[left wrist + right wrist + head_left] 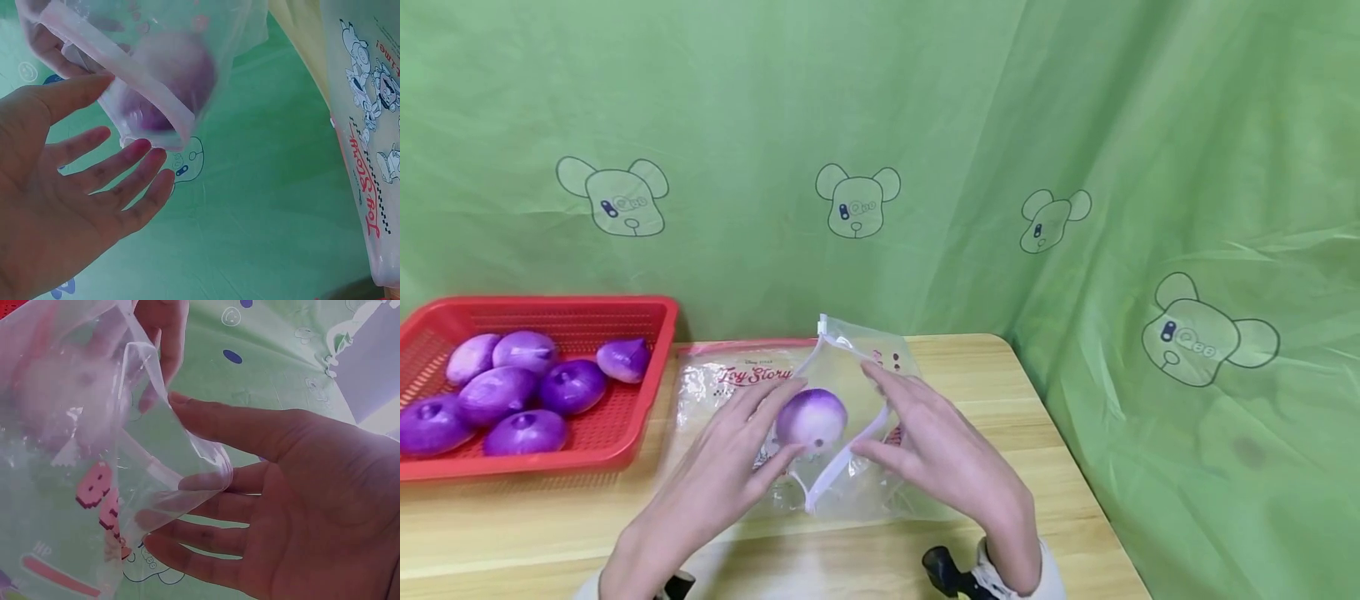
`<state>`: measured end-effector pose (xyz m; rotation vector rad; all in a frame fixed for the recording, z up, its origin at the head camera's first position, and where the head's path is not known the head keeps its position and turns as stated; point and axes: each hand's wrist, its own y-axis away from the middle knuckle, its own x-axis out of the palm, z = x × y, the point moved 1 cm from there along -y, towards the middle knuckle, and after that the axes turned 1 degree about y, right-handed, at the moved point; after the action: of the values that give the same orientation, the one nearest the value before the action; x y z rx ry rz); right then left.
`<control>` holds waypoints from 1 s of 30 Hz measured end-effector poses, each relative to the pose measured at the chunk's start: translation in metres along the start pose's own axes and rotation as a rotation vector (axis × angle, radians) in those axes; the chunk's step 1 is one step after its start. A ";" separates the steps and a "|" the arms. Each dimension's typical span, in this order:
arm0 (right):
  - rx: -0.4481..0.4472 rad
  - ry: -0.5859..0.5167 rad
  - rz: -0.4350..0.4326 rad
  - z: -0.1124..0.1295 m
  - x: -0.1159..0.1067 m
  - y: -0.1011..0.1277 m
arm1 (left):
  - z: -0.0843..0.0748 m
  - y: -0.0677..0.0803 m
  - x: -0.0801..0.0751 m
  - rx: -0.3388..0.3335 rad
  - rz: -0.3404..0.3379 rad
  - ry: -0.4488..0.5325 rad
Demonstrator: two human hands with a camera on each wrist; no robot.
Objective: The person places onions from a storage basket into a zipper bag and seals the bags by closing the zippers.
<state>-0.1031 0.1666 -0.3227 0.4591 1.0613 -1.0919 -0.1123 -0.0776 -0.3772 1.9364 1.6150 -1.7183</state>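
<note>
A purple onion (812,418) sits inside a clear zip bag (850,492), whose mouth gapes between the two hands. Through the plastic the same onion (181,75) shows blurred in the left wrist view. My left hand (730,450) is at the left edge of the mouth, its fingers spread and its thumb tip close to the white zip strip (119,62). On the other side, my right hand (936,450) touches the bag's rim with fairly straight thumb and fingers. Some right fingertips show through the film (156,512) in the right wrist view.
Left on the wooden table (1045,433) stands a red plastic basket (651,375) with several purple onions (497,396). A printed clear bag (700,383) lies flat beside it, partly under the left hand. Green curtain (737,100) hangs behind and along the right table edge.
</note>
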 end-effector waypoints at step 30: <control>0.079 0.030 -0.046 -0.009 0.002 -0.005 | 0.039 0.005 -0.032 -0.124 -0.034 0.025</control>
<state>-0.1115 0.1705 -0.3277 0.5172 1.0624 -1.1738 -0.1290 -0.1250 -0.3697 1.8913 1.7291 -1.5702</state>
